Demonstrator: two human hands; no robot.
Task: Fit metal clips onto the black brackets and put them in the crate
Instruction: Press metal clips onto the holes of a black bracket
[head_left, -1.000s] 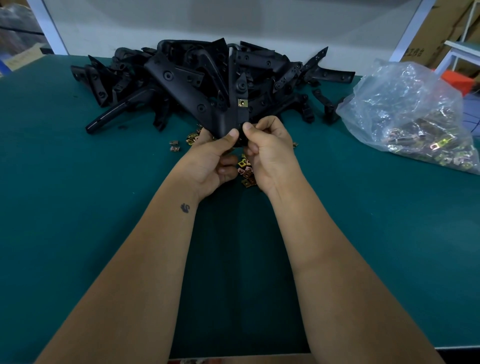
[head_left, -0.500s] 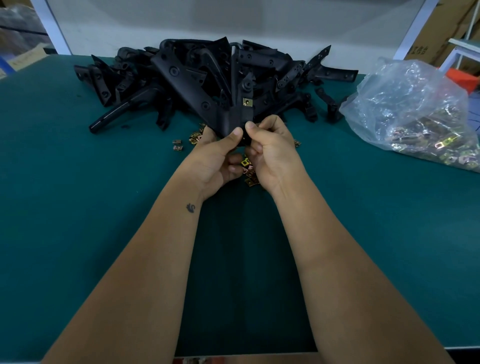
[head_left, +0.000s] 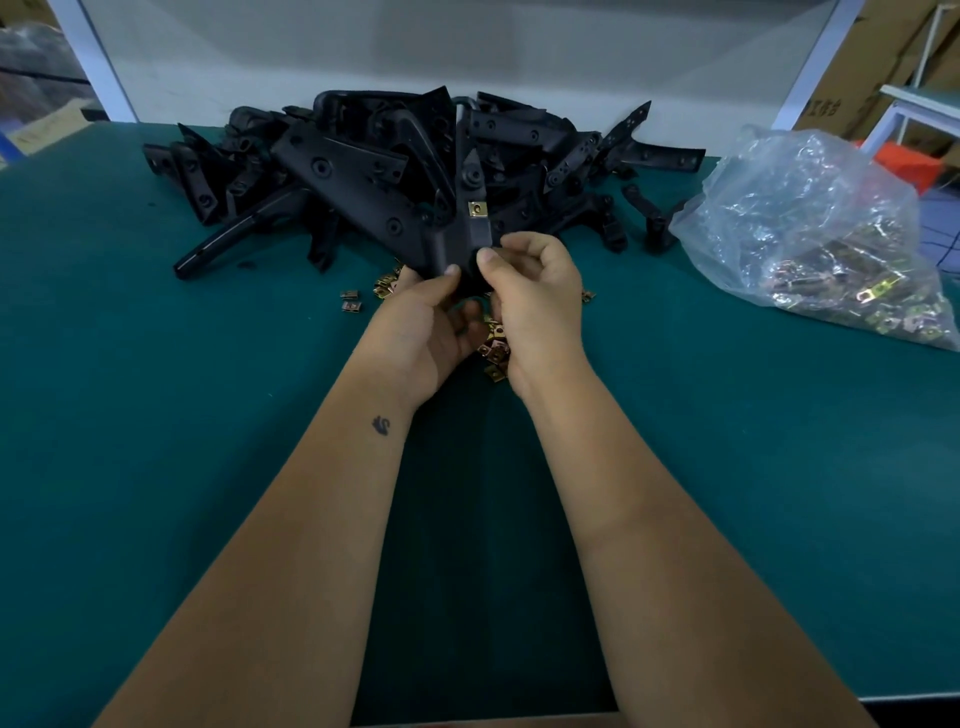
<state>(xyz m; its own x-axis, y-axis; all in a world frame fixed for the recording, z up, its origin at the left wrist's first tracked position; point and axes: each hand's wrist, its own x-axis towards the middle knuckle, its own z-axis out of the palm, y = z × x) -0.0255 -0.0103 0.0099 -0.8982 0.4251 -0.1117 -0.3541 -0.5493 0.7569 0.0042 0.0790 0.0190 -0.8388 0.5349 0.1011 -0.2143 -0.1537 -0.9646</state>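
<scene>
hands: 2, left hand (head_left: 421, 332) and right hand (head_left: 535, 301) both grasping 1 bracket (head_left: 415, 218) at centre, above table (head_left: 156, 415) | fitted clip (head_left: 475, 209): 1 | loose clips (head_left: 496, 351): uncountable, under hands | pile (head_left: 519, 140): far, uncountable | bag (head_left: 821, 234): 1, right

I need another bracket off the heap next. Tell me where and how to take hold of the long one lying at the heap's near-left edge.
Grip the long bracket at its near-left end, coming from the left with the left hand. That end pokes out of the heap onto bare mat, with nothing lying on it, so fingers can likely close round its narrow width. Its far end runs in among other brackets.
</scene>
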